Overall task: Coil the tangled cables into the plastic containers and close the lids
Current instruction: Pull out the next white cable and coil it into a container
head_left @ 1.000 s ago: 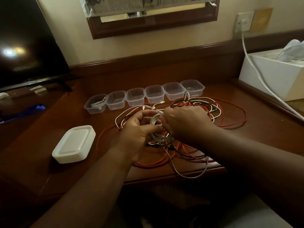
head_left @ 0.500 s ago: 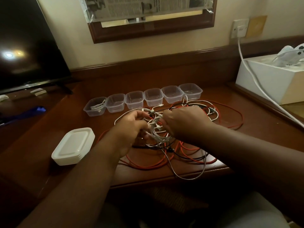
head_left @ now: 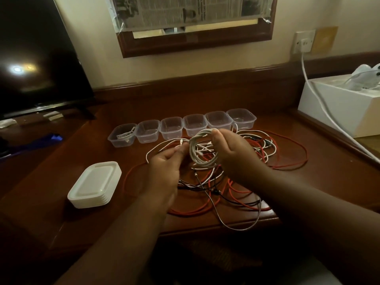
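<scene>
- A grey cable loop (head_left: 236,223) droops over the desk's (head_left: 61,202) front edge; I judge a tug could snag it or pull the pile off.
- The left hand (head_left: 164,167) pinches the white cable's loose end, fingers narrow; letting go would unwind it.
- The right hand (head_left: 230,153) grips the white coil (head_left: 202,152) above the tangled cables (head_left: 236,182) at mid-desk; strands trailing into the heap may drag others along.
- Lids (head_left: 95,185) sit stacked near the left front edge.
- Toward the back edge, five containers (head_left: 193,126) look empty, while the leftmost container (head_left: 121,136) holds a cable; a springy coil may pop out.
</scene>
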A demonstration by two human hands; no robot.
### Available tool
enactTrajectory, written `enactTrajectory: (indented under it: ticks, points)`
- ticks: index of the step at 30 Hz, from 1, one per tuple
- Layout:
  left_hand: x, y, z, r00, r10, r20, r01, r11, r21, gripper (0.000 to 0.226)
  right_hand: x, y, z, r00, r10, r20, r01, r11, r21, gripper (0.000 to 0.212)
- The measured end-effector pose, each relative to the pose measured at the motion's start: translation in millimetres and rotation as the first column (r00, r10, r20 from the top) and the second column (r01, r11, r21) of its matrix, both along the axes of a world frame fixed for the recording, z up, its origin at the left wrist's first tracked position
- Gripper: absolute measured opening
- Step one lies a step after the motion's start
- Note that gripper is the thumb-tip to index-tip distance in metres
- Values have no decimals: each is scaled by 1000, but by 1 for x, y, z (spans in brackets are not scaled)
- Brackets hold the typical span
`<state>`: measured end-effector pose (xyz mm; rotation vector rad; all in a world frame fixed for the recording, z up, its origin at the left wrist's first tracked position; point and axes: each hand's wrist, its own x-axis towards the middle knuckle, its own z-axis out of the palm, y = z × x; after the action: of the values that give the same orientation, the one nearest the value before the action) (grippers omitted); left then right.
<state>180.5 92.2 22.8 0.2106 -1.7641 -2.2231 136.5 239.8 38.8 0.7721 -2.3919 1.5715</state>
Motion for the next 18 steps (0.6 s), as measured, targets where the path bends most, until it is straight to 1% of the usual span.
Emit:
enactTrajectory:
  ticks: [1,2,5,7,9,12,13,15,16,17,18]
  points:
    - [1,5,-1,1000,-23,2,23,995,98,23,-1,-5,-5,997,-50,-55,50,999,-1,32]
    - [1,8,-2,999,-46,-3,46,987,153,23,-2,-9,-10,989,-93,-116,96,995,23,32]
    - [1,9,-6,999,-29,-19,32,988,151,14,-6,-12,-21,950,-152,-271,209,959,194,28]
    - [1,4,-7,999,-31,-21,35,977,212,22,-9,-12,-26,916,-166,-366,289,905,313,28]
    - [1,0,-10,995,-88,-37,95,937,336,34,-11,-10,-25,906,-162,-392,319,869,378,29]
    - [3,-2,-13,988,-142,-63,155,858,489,37,-11,-12,-21,938,-101,-331,246,869,429,29]
    - [3,-3,-14,987,-136,-82,159,837,523,35,-10,-13,-19,950,-74,-303,208,876,436,30]
    - [4,-7,-13,983,-129,-129,180,800,572,27,-7,-16,-15,981,-24,-195,102,909,405,33]
    - [5,-8,-12,980,-142,-143,199,794,575,25,-7,-16,-14,992,-1,-124,47,929,367,34]
    - [6,-9,-10,976,-161,-147,216,807,549,25,-6,-16,-11,998,19,-56,0,944,329,33]
    - [8,-9,-8,974,-177,-138,223,843,490,25,-6,-16,-10,999,37,5,-37,953,300,33]
